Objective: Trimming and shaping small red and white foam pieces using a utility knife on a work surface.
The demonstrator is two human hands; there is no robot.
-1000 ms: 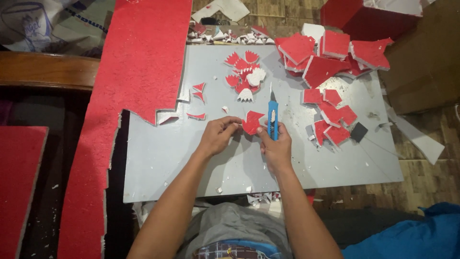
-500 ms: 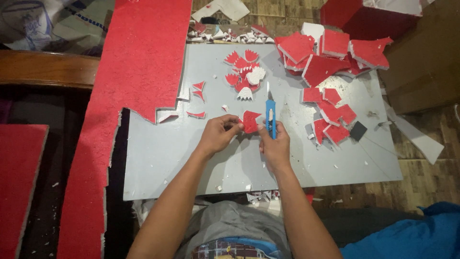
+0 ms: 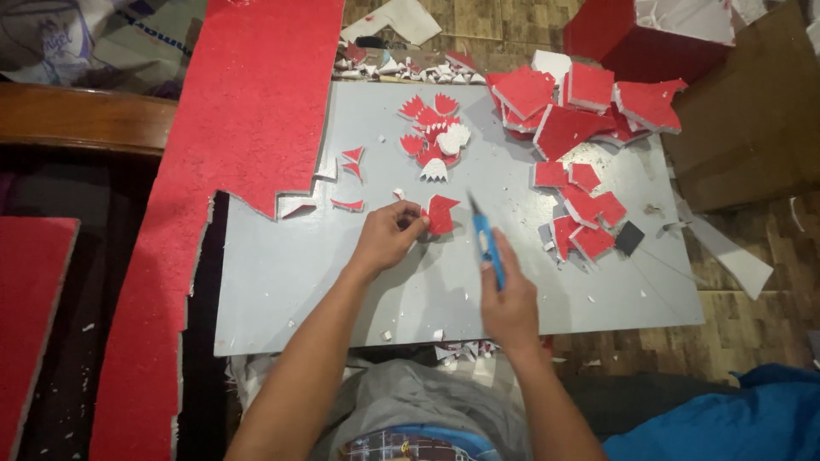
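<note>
1. Two bare hands work over a grey board (image 3: 282, 290), seen from the head camera looking down.
2. Left hand (image 3: 386, 239) pinches a small red foam piece (image 3: 441, 213) against the board.
3. Right hand (image 3: 510, 303) grips a blue utility knife (image 3: 487, 243), its tip near that piece.
4. Cut red shapes (image 3: 431, 137) lie beyond; a pile of red offcuts (image 3: 581, 119) sits right; a large red foam sheet (image 3: 248, 111) lies left.

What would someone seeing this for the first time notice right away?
Most striking is the long red foam sheet with a jagged cut edge, lying along the left side of the grey board. At the board's centre, the left hand pinches a small red cut-out piece, while the right hand holds a blue utility knife just beside it. A heap of red foam offcuts fills the upper right.
</note>
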